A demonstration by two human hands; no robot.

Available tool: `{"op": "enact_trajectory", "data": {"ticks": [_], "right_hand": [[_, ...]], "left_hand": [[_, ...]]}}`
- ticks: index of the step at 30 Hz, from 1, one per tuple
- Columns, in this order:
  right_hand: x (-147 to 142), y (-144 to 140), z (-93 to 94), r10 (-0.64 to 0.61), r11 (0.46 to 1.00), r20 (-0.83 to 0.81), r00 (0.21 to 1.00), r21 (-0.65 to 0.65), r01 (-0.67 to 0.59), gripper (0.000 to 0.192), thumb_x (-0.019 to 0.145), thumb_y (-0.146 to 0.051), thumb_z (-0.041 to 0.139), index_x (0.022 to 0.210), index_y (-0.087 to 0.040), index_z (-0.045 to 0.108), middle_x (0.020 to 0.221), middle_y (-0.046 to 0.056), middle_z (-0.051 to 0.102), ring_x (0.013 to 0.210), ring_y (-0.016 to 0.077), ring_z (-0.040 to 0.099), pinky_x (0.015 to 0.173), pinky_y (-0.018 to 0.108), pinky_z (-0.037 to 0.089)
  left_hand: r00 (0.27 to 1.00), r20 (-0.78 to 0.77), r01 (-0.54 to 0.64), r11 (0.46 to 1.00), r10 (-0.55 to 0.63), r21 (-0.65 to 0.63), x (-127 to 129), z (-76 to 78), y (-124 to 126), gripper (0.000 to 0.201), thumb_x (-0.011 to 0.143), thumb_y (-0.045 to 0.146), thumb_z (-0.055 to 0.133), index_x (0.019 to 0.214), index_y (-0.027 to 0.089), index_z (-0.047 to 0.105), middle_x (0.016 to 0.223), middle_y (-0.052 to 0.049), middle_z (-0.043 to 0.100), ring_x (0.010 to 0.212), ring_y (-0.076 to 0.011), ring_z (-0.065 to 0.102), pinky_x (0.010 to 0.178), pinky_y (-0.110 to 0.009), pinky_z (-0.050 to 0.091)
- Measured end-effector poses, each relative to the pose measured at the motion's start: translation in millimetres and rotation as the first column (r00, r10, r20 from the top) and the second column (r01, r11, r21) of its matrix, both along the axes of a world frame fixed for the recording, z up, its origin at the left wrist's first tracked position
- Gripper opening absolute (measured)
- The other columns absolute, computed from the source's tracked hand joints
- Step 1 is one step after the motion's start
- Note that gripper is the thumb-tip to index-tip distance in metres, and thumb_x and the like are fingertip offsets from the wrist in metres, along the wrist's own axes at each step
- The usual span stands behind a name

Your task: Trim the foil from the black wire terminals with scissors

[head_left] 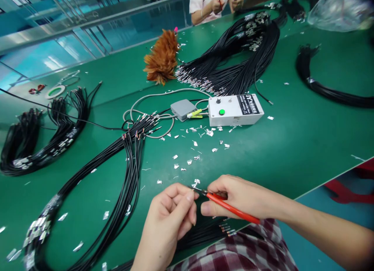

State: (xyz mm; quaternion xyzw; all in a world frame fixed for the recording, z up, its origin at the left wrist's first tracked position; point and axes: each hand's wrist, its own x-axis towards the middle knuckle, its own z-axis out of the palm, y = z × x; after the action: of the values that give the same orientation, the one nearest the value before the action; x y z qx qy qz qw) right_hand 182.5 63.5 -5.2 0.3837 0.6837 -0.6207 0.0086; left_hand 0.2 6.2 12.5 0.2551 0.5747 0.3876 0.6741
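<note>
Green table (pixel 292 154), two hands (pixel 172 216), one red cutter (pixel 230 207), one white box (pixel 235 109)

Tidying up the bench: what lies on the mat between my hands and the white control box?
In the head view, small silver foil scraps lie scattered on the green mat between the hands and the white control box.

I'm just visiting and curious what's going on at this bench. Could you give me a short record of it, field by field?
Surface: green table
Left hand: pinches a wire end against the tool's tip
Right hand: grips red-handled cutters
Near the hands: black wire bundle with metal terminals; silver scraps scattered about
Middle of table: white control box with green button; grey pedal
Farther back: brown feather duster; another person's hands
</note>
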Motion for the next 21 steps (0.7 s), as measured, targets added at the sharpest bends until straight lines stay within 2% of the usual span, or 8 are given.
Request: {"op": "enact_trajectory", "data": {"ticks": [8, 11, 14, 16, 19, 21], "right_hand": [[-2, -1, 0.4, -0.023, 0.994, 0.087, 0.996, 0.105, 0.014, 0.045, 0.077, -0.057, 0.057, 0.058, -0.02, 0.039, 0.056, -0.006, 0.032, 0.053, 0.0092, 0.026, 0.043, 0.021, 0.021], [-4, 0, 2.8, -0.023, 0.995, 0.114, 0.993, 0.102, 0.011, 0.048, 0.076, -0.06, 0.057, 0.056, -0.02, 0.041, 0.055, -0.006, 0.031, 0.052, 0.0094, 0.024, 0.043, 0.022, 0.02], [-4, 0, 2.7, -0.039, 0.997, 0.127, 0.991, 0.078, 0.029, 0.05, 0.074, -0.062, 0.058, 0.055, -0.02, 0.041, 0.054, -0.006, 0.03, 0.052, 0.0096, 0.023, 0.043, 0.023, 0.018], [-1, -1, 0.1, -0.055, 0.997, 0.145, 0.988, 0.059, 0.046, 0.051, 0.073, -0.062, 0.059, 0.054, -0.02, 0.038, 0.054, -0.006, 0.029, 0.051, 0.0094, 0.022, 0.042, 0.023, 0.017], [7, -1, -3.9, -0.069, 0.998, 0.167, 0.984, 0.009, 0.068, 0.051, 0.074, -0.059, 0.061, 0.054, -0.02, 0.035, 0.054, -0.007, 0.025, 0.05, 0.0087, 0.021, 0.042, 0.023, 0.016], [11, 2, -3.4, -0.113, 0.992, 0.103, 0.988, -0.04, 0.118, 0.048, 0.074, -0.054, 0.063, 0.056, -0.02, 0.036, 0.055, -0.008, 0.025, 0.05, 0.0082, 0.022, 0.044, 0.022, 0.018]], "left_hand": [[0.976, -0.216, 0.008, 1.0, -0.002, 0.025, 4, 0.0, -4, 0.019, 0.079, 0.032, 0.066, 0.071, 0.017, 0.058, 0.052, 0.004, 0.054, 0.048, -0.0067, 0.044, 0.045, -0.015, 0.032], [0.927, -0.375, 0.061, 0.991, -0.012, 0.119, 7, -0.2, -7, 0.014, 0.08, 0.028, 0.064, 0.071, 0.018, 0.06, 0.058, 0.002, 0.057, 0.055, -0.0107, 0.051, 0.051, -0.02, 0.04], [0.861, -0.509, 0.129, 0.97, -0.007, 0.206, 8, 0.2, -9, 0.01, 0.08, 0.025, 0.063, 0.072, 0.019, 0.06, 0.061, 0.0, 0.061, 0.057, -0.0133, 0.054, 0.054, -0.023, 0.043], [0.873, -0.486, 0.081, 0.977, 0.026, 0.198, 6, 1.7, -9, 0.011, 0.08, 0.026, 0.063, 0.072, 0.019, 0.061, 0.058, 0.001, 0.058, 0.053, -0.0121, 0.051, 0.049, -0.021, 0.039], [0.945, -0.319, -0.037, 0.993, 0.071, 0.112, 2, 4.9, -6, 0.017, 0.08, 0.033, 0.064, 0.073, 0.017, 0.061, 0.051, 0.004, 0.051, 0.044, -0.0071, 0.037, 0.04, -0.017, 0.025], [0.978, -0.208, -0.023, 0.998, 0.034, 0.053, 0, 6.1, -3, 0.021, 0.08, 0.036, 0.064, 0.075, 0.016, 0.062, 0.048, 0.005, 0.05, 0.039, -0.0047, 0.028, 0.037, -0.016, 0.015]]}}
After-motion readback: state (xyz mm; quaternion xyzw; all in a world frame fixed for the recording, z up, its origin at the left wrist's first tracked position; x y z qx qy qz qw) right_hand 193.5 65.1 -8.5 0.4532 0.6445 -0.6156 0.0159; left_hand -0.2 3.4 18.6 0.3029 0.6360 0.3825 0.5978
